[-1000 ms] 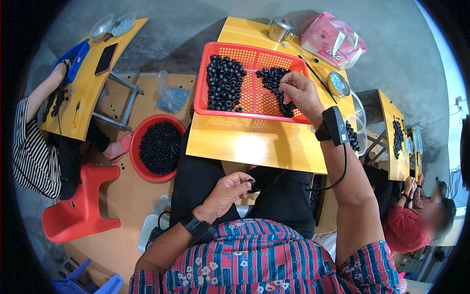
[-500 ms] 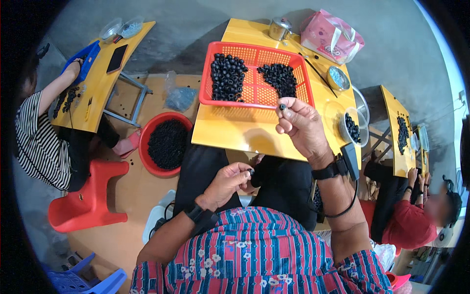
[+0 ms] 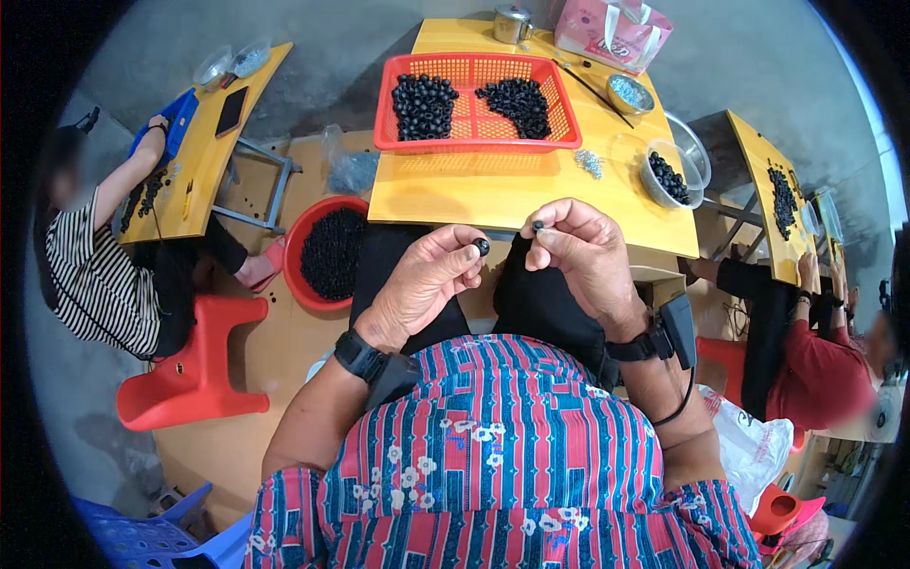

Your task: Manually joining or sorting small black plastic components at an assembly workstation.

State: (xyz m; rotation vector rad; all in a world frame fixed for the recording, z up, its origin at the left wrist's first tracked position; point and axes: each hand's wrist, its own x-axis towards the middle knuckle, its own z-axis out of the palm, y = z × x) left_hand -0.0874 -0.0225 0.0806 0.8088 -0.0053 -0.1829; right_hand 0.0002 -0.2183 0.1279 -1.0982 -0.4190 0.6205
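Above my lap, at the table's front edge, both hands are raised with their fingertips a short gap apart. Between thumb and forefinger, my left hand [image 3: 427, 275] pinches a small round black part with a hole [image 3: 482, 247]. My right hand [image 3: 583, 251] grips a smaller black piece [image 3: 537, 227] the same way; its exact kind is too small to tell. Beyond them on the yellow table [image 3: 455, 194] stands a red mesh basket [image 3: 474, 146]. It holds a left pile of rounded black parts [image 3: 424, 106] and a right pile of smaller black pieces [image 3: 519, 106].
Small silvery pieces [image 3: 590, 163] lie right of the basket, near a clear bowl of black parts [image 3: 669, 178], a metal bowl [image 3: 630, 93] and a dark rod [image 3: 592, 93]. A red tub [image 3: 313, 300] sits on the floor at left. Co-workers sit at both side tables.
My right hand has come back from the basket's front edge toward my lap with its black piece. My left hand has risen with the round part, and the two are now closer together.
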